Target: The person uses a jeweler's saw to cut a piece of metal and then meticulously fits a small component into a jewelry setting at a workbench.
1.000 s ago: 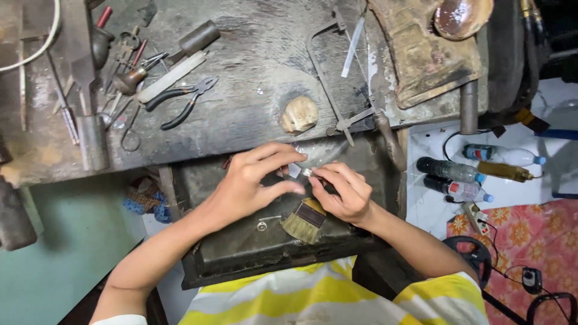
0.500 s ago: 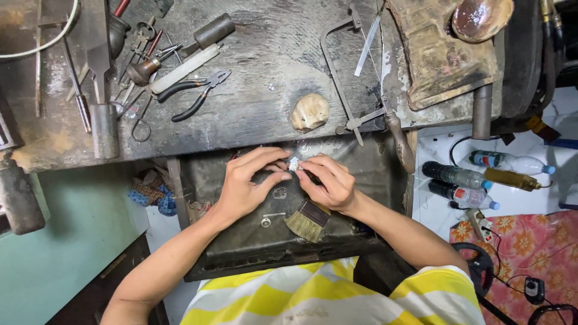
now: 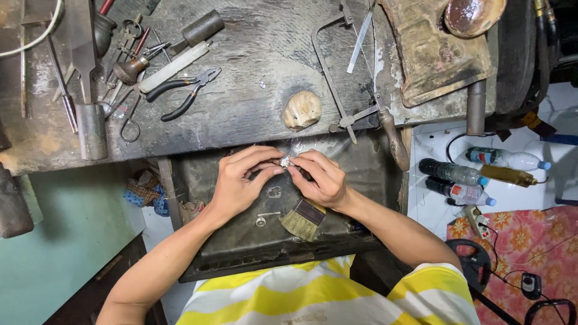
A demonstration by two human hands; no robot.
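Note:
My left hand (image 3: pixel 241 180) and my right hand (image 3: pixel 322 177) meet over a dark metal drawer tray (image 3: pixel 241 241) under the workbench edge. Together their fingertips pinch a small silvery piece (image 3: pixel 285 161); its exact shape is too small to tell. A flat bristle brush (image 3: pixel 302 219) lies in the tray just below my right hand. A small ring (image 3: pixel 274 192) and a short pin (image 3: pixel 268 215) rest on the tray floor beneath my left hand.
On the worn workbench (image 3: pixel 253 78) lie black-handled pliers (image 3: pixel 183 93), a jeweller's saw frame (image 3: pixel 349 72), several hand tools (image 3: pixel 120 54) at the left, and a wooden bench peg (image 3: pixel 302 109). Plastic bottles (image 3: pixel 457 180) lie on the floor at the right.
The view has shifted slightly, so bench and hands sit a little left and lower. Both hands stay closed on the small piece, with only slight finger movement.

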